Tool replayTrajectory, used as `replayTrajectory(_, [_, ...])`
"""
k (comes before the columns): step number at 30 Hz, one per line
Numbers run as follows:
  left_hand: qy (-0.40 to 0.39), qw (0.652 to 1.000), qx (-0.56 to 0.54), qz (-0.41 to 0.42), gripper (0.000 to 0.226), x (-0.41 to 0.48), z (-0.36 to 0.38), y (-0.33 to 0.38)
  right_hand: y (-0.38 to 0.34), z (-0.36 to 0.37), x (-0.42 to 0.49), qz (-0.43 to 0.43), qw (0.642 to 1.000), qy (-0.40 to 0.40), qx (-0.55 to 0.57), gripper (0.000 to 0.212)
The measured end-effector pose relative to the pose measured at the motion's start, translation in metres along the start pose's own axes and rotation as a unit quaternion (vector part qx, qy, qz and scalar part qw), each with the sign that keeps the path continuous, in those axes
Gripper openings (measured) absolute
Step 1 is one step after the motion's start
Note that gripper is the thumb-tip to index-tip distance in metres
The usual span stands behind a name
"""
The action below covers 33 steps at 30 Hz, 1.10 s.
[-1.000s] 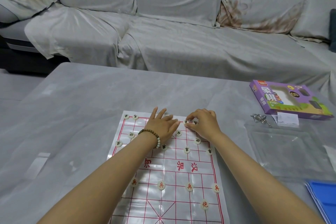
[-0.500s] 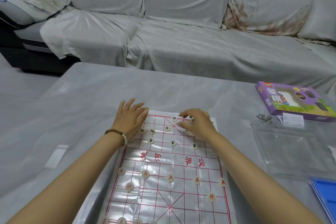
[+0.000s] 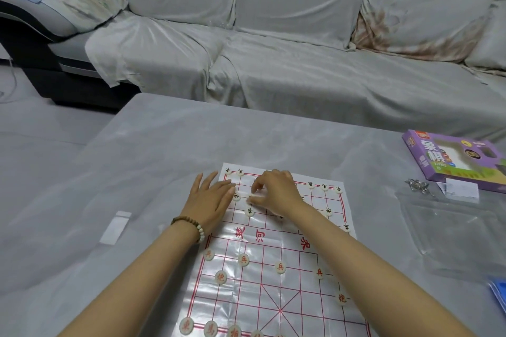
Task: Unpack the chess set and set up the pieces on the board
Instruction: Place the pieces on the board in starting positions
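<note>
A thin plastic chess board [image 3: 273, 290] with red grid lines lies on the grey table. Round white pieces with red characters, such as one [image 3: 280, 267], stand on its near half. Pieces with black characters, such as one [image 3: 249, 211], stand on the far half. My left hand [image 3: 212, 200] lies flat with spread fingers on the board's far left edge. My right hand [image 3: 275, 193] has crossed to the left part of the far half, its fingertips pinched on a small white piece [image 3: 250, 198]. Some far pieces are hidden under my hands.
A purple chess box [image 3: 454, 160] lies at the table's right, with a metal trinket [image 3: 419, 186] and a white slip [image 3: 461, 190] beside it. A clear plastic tray [image 3: 462, 230] and a blue object [image 3: 499, 293] sit at right. A small plastic strip [image 3: 115, 227] lies left. A covered sofa [image 3: 273, 49] stands beyond.
The view has shifted right, so the board sits more central. My right hand has moved left across the far rows; my left hand has moved to the board's left edge.
</note>
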<state>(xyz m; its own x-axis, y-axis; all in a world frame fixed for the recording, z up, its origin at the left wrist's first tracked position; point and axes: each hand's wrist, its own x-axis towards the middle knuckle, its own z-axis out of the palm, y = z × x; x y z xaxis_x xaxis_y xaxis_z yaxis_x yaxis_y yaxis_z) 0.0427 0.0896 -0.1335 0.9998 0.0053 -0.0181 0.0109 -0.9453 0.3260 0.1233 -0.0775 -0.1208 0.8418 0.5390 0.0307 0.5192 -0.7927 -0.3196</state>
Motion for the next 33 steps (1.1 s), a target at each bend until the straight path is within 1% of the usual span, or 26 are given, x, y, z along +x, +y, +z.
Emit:
replayTrajectory(2, [-0.006,1.000,-0.004,-0.004,0.058,0.000,0.000,0.001,0.000,0.001,0.003,-0.004,1.000,-0.010,-0.016,0.026])
replayTrajectory(4, [-0.008,1.000,-0.017,-0.002,0.052,0.001,-0.001,0.002,0.002,0.000,0.007,-0.002,1.000,-0.007,-0.015,0.022])
replayTrajectory(5, [-0.009,1.000,-0.022,-0.002,0.051,0.001,0.000,0.002,0.004,-0.001,0.009,0.002,1.000,-0.001,-0.011,0.022])
replayTrajectory(8, [-0.016,1.000,-0.023,0.004,0.052,0.003,0.000,0.005,0.008,-0.001,0.011,0.035,0.999,0.025,0.008,0.035])
replayTrajectory(11, [-0.019,1.000,-0.013,0.004,0.053,0.006,0.000,0.007,0.008,0.003,0.012,0.058,0.997,0.040,-0.008,0.038])
replayTrajectory(14, [-0.018,1.000,-0.011,0.005,0.054,0.009,0.000,0.008,0.008,0.007,0.014,0.063,0.997,0.047,-0.022,0.029])
replayTrajectory(16, [-0.022,1.000,-0.011,0.003,0.054,0.010,0.000,0.010,0.008,0.008,0.017,0.061,0.997,0.052,-0.010,0.023])
replayTrajectory(18, [-0.026,1.000,-0.015,0.002,0.054,0.010,-0.001,0.011,0.009,0.008,0.019,0.061,0.996,0.058,0.005,0.024])
replayTrajectory(21, [-0.026,0.999,-0.023,-0.001,0.055,0.011,0.000,0.011,0.010,0.007,0.020,0.070,0.995,0.065,-0.005,0.031])
replayTrajectory(23, [-0.029,0.999,-0.021,-0.002,0.056,0.012,0.000,0.011,0.012,0.008,0.021,0.074,0.995,0.068,-0.016,0.027])
replayTrajectory(26, [-0.031,0.999,-0.016,-0.002,0.056,0.014,0.001,0.011,0.012,0.009,0.024,0.081,0.994,0.072,-0.003,0.020])
replayTrajectory(33, [-0.031,0.999,-0.023,-0.004,0.056,0.015,-0.001,0.012,0.012,0.009,0.033,0.096,0.993,0.070,0.018,0.019])
